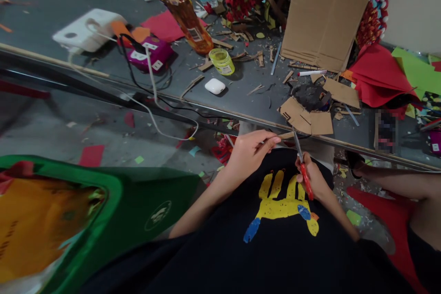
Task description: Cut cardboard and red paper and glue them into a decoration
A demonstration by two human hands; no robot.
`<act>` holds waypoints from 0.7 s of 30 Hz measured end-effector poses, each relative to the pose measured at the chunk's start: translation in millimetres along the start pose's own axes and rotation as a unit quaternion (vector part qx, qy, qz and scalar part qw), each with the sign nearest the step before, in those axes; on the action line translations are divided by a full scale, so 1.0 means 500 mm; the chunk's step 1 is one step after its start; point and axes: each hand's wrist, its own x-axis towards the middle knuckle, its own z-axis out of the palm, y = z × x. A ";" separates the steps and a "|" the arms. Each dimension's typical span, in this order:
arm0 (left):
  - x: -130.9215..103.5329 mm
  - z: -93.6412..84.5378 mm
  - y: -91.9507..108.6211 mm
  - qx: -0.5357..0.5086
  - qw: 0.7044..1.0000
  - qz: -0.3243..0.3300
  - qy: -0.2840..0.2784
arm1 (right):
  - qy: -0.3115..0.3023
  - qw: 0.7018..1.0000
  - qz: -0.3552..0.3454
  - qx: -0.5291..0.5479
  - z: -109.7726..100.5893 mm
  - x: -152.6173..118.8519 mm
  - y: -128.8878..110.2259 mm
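My left hand [254,147] pinches a narrow strip of brown cardboard [286,136] between thumb and fingers, just off the table's front edge. Wrapped round the red handles of a pair of scissors [303,170] is my right hand [313,175]. The blades point up and away from me, and their tips meet the strip's far end; whether they are cutting into it I cannot tell. Cut cardboard pieces [299,117] lie on the table right beyond the blades.
On the grey table [248,96] stand a bottle of brown liquid [189,23], a yellow-green jar [222,61], a white earbud case [215,86] and a tall cardboard sheet [325,14]. Cables hang over the edge from a purple box [151,55]. A green bin [138,202] is at left; another person's leg [396,181] is at right.
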 end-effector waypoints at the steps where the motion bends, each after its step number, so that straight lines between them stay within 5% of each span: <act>1: 0.000 0.000 0.000 0.007 1.000 0.006 -0.004 | 0.006 1.000 0.003 -0.015 -0.003 0.002 -0.004; 12: -0.002 0.005 -0.003 0.008 1.000 0.013 0.011 | -0.005 1.000 0.011 -0.002 0.002 0.007 -0.002; 21: -0.004 0.005 -0.004 -0.011 0.999 0.032 0.009 | 0.068 0.998 -0.007 0.013 0.008 0.007 -0.002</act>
